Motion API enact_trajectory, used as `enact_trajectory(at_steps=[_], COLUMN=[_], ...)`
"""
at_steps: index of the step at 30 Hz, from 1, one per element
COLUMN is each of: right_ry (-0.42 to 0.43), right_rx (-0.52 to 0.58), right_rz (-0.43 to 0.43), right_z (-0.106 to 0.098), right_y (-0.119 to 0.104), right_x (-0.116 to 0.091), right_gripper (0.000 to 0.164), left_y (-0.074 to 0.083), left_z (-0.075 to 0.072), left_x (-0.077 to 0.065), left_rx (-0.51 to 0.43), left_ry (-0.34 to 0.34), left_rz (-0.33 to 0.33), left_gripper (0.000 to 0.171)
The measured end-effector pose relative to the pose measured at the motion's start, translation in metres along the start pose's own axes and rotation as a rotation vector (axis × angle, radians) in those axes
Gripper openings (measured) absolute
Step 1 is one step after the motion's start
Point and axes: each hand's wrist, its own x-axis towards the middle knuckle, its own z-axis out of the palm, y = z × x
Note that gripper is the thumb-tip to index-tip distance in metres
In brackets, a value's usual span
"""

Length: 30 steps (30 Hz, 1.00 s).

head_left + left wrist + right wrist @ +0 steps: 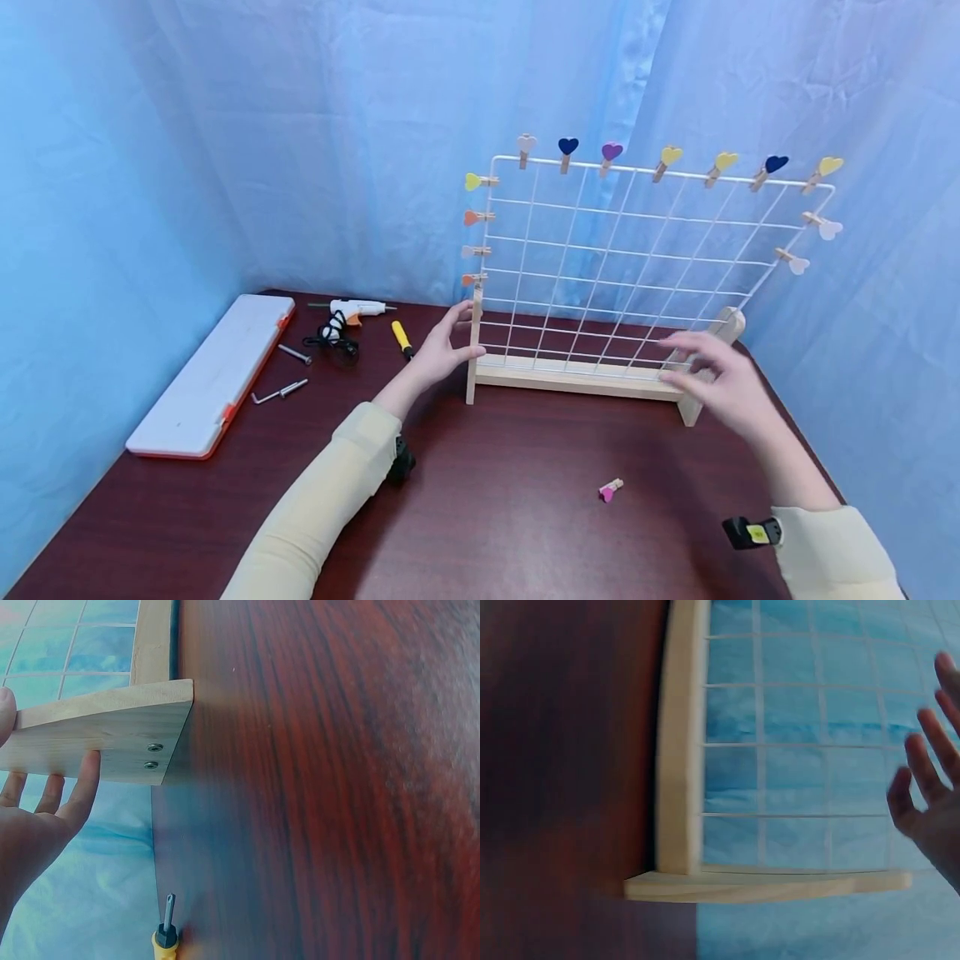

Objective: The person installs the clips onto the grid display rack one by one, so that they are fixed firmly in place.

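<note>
A white wire grid (600, 250) stands in a wooden base with a left side panel (474, 350) and a right side panel (723, 329). My left hand (442, 350) holds the left panel, thumb at its front edge; in the left wrist view the fingers (88, 780) touch its outer face beside two screw heads. My right hand (716, 379), holding nothing, hovers before the grid's lower right with fingers loosely bent. Heart-topped clothespins in several colours, like the purple clothespin (611, 153), line the grid's top and sides. A pink heart clothespin (609, 490) lies on the table.
On the left of the dark red table (480, 517) lie a white case with orange edging (213, 375), a hot glue gun (356, 308) with a black cord, a yellow screwdriver (401, 335), a bolt (295, 354) and a hex key (266, 397). Blue curtains (360, 150) hang behind.
</note>
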Motion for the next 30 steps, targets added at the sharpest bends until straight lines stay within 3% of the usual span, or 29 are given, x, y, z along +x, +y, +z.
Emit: enact_trajectory(at_steps=[2,5,10,15,19,30], right_ry=[-0.185,-0.379,-0.577,-0.763,-0.850,-0.911], right_rx=[0.011,0.039,0.136,0.166,0.106,0.084], right_rz=[-0.016,-0.070,-0.158,-0.166,-0.164,-0.152], right_z=[0.010,0.024,0.048,0.073,0.084,0.086], right_y=[0.002,0.001,0.002,0.015,0.018,0.017], right_x=[-0.008,-0.019,-0.035,-0.049,-0.053,-0.049], right_gripper=[0.047,0.047,0.041,0.029,0.024,0.015], left_y=[0.000,0.000,0.000,0.001,0.000,0.002], left_z=[0.000,-0.001,-0.002,-0.001,-0.002,-0.001], left_x=[0.000,0.001,0.000,0.001,0.001,0.000], left_rx=[-0.001,0.002,0.003,0.001,0.001,-0.004], left_ry=[0.001,0.001,-0.003,-0.001,0.002,-0.012], left_rz=[0.001,0.003,0.011,0.014,0.013,0.008], left_gripper=[0.074,0.074,0.074,0.073,0.073,0.074])
